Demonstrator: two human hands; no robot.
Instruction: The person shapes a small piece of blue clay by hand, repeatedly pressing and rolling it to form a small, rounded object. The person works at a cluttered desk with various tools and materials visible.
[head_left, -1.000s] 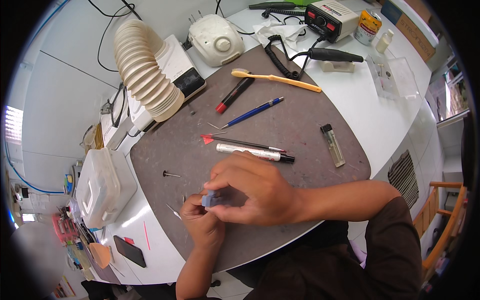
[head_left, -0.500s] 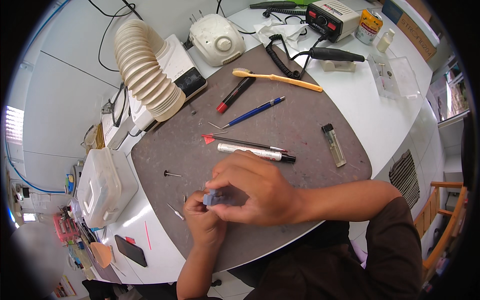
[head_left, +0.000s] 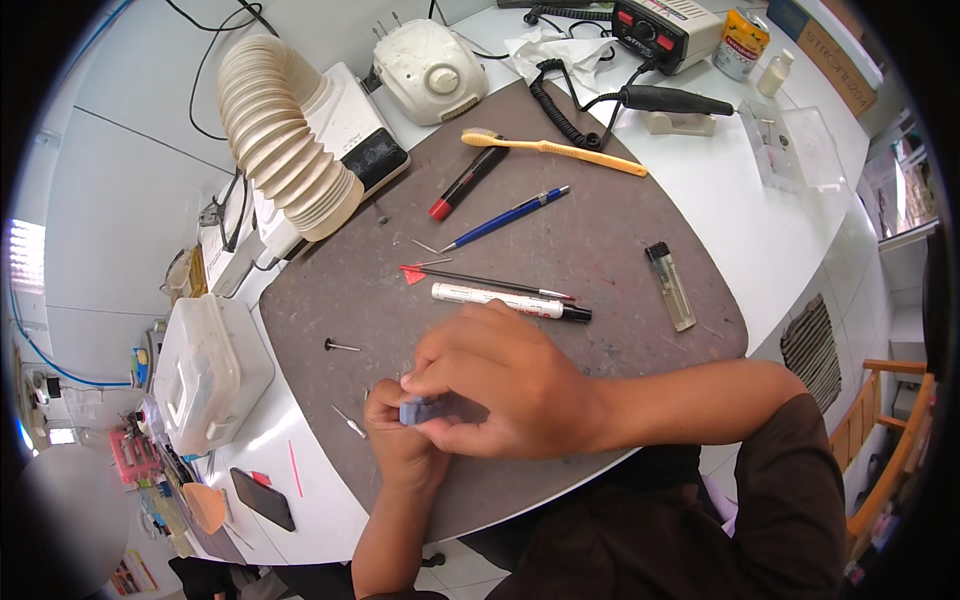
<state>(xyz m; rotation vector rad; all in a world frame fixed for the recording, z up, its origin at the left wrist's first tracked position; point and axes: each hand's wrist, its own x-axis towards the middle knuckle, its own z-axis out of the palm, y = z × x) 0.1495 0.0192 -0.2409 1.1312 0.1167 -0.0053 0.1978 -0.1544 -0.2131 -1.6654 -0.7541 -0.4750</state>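
My right hand point(head_left: 505, 380) is curled over a small grey-blue block point(head_left: 414, 410), gripping it between thumb and fingers. My left hand point(head_left: 405, 450) is closed beneath the block, its thumb and fingertips against it, partly hidden by my right hand. Just beyond them lie a white marker point(head_left: 495, 300) with a black cap and a slim dark brush point(head_left: 480, 281). A small mounted disc point(head_left: 333, 345) and a thin metal bit point(head_left: 350, 425) lie to the left on the grey mat point(head_left: 680, 370).
Around me are a blue pencil point(head_left: 505, 218), red-black pen point(head_left: 467, 183), toothbrush point(head_left: 560, 150), lighter point(head_left: 670, 285), white ribbed hose point(head_left: 285, 145), white machine point(head_left: 430, 70), handpiece point(head_left: 675, 100), control box point(head_left: 668, 35), plastic case point(head_left: 215, 375), phone point(head_left: 262, 498) and clear box point(head_left: 780, 150).
My hands and the grey-blue block have shifted slightly within the picture; the grip on it looks the same. The whole view has also moved a little.
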